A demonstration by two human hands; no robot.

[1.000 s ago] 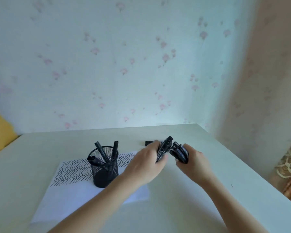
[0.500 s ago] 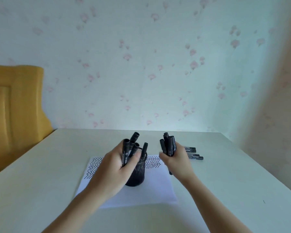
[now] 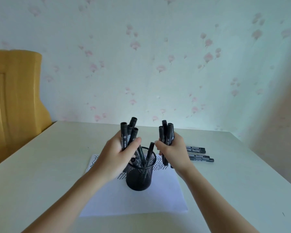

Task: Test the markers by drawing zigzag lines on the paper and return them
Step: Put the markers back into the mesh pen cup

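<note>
Since a second ago we've split the single clump of markers into two bunches and swung from the right side of the surface (image 3: 40, 165) to over the cup; since half a second ago the pose has barely shifted.

Nearest us, the paper (image 3: 133, 200) lies flat, its blank half toward us and zigzag rows on the far half, so testing looks largely done. On it stands the black mesh cup (image 3: 140, 175), a few markers leaning inside.

Our left hand (image 3: 118, 155) grips a bunch of markers (image 3: 127, 133) upright just above the cup's left rim, probably lined up to drop in. Our right hand (image 3: 173, 148) clutches a second bunch (image 3: 165, 133) just right of the cup, likely waiting its turn. All are black, capped, with label strips.

Farther right, four loose markers (image 3: 200, 153) lie on the surface, not yet returned.
</note>
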